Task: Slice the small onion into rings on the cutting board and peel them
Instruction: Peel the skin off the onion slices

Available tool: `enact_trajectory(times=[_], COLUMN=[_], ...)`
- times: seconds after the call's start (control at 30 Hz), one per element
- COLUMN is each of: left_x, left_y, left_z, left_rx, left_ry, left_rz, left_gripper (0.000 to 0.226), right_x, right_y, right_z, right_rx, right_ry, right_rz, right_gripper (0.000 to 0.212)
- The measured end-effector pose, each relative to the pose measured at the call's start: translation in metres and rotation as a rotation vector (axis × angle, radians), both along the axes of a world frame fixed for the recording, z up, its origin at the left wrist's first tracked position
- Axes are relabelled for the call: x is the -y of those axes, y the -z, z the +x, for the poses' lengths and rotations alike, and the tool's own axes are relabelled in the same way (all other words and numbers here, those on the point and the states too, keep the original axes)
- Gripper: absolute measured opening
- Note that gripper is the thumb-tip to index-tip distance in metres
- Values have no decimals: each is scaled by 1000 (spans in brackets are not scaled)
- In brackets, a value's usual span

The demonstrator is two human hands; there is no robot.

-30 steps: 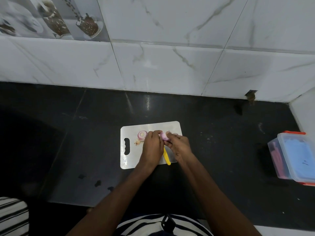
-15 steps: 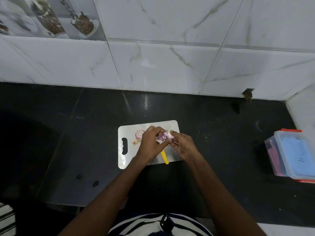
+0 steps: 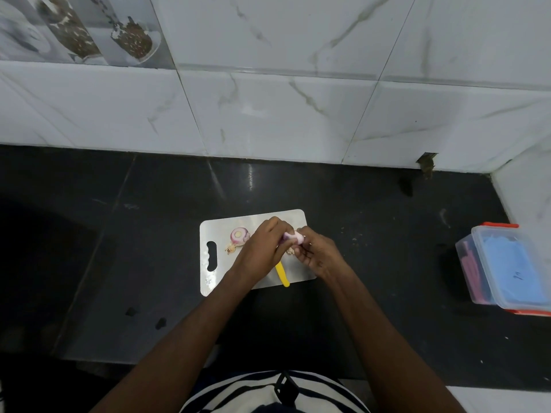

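Note:
A white cutting board (image 3: 220, 231) with a handle slot lies on the black counter. My left hand (image 3: 262, 248) and my right hand (image 3: 316, 254) meet above its middle, both pinching a pinkish onion piece (image 3: 293, 237) between their fingertips. A cut onion slice (image 3: 239, 235) with a pale centre lies on the board left of my hands, with dry skin scraps (image 3: 231, 248) beside it. A knife's yellow handle (image 3: 282, 274) sticks out under my hands near the board's front edge; its blade is hidden.
A clear plastic box (image 3: 504, 269) with an orange-clipped lid stands at the counter's right side. White marble tiles (image 3: 268, 114) form the wall behind. The counter's front edge runs just before my striped shirt (image 3: 268, 394).
My hands stay together over the board on the onion piece, with small finger shifts; the piece now shows more between the fingertips. The camera view drifted slightly.

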State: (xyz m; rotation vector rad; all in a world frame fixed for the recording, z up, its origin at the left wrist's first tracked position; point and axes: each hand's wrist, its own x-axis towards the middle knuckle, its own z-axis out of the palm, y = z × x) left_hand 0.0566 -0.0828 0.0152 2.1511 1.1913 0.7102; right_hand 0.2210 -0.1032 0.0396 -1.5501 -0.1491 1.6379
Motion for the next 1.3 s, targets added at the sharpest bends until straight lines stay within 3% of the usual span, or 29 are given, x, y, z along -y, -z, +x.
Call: enact_trajectory(times=[0.2,0.43,0.67,0.83,0.97,1.13,1.3], left_x=[-3,-3,-9,-13,-14,-14,-19], left_y=[9,25,41,48,53,62,56], left_z=[-8,-3,17,29,14,-3,12], left_rx=[221,322,162,-75,6,-240,-366], left_ry=[-58,-246,-320,-107,-233,-309,-270], left_rz=[-160,-481,-418,-326,-259,-249,-168], left_gripper=[6,14,18,47,54,62,40], right_x=[0,3,9,13,13,9,-1], right_y=[-1,9,16,22,25,28,32], right_z=[8,21,33,41,49,51,44], right_rx=[-56,-111,-123,-42,-13,48,54], right_ry=[-52,-52,-20,55,55,31,-13], right_rz=[74,145,87,70,47,56,79], right_gripper=[7,27,19,18,21,11,21])
